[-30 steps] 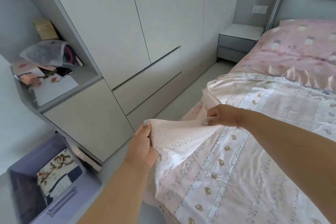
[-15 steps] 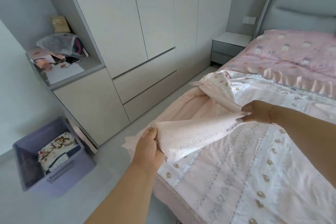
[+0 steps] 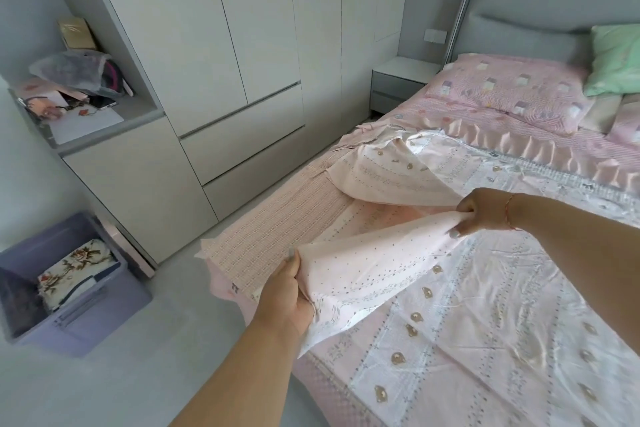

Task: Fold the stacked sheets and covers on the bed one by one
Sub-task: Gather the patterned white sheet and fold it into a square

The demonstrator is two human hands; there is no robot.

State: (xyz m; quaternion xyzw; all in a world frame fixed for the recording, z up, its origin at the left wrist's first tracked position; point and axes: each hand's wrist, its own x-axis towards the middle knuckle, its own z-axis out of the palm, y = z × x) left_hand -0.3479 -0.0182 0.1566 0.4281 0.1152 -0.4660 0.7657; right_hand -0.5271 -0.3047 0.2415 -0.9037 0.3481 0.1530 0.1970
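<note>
Pale pink cotton, dotted and printed with small gold motifs, makes up the top sheet (image 3: pixel 485 305) spread across the bed (image 3: pixel 311 381), and its near edge is lifted off the mattress. Folding of this sheet looks barely begun: one long side is raised and turned inward, while the far corner lies rumpled near the pink pillow (image 3: pixel 512 94). Beneath it a woven pink cover (image 3: pixel 277 222) shows at the bedside, seemingly still unfolded, so most of the stack appears left to do. Folded floral fabric (image 3: pixel 72 270) sits in the purple bin (image 3: pixel 104 315) on the floor; whether it belongs to this task is hard to tell.

The left hand (image 3: pixel 287 298) reaches forward from low in the view, fingers and thumb pinched on the sheet's edge near the bedside. The right hand (image 3: pixel 485 211) stretches in from the right, over the bed, fingers curled tight round a gathered bunch of the same edge. Between the two hands the fabric hangs fairly taut, clear of the bed.
</note>
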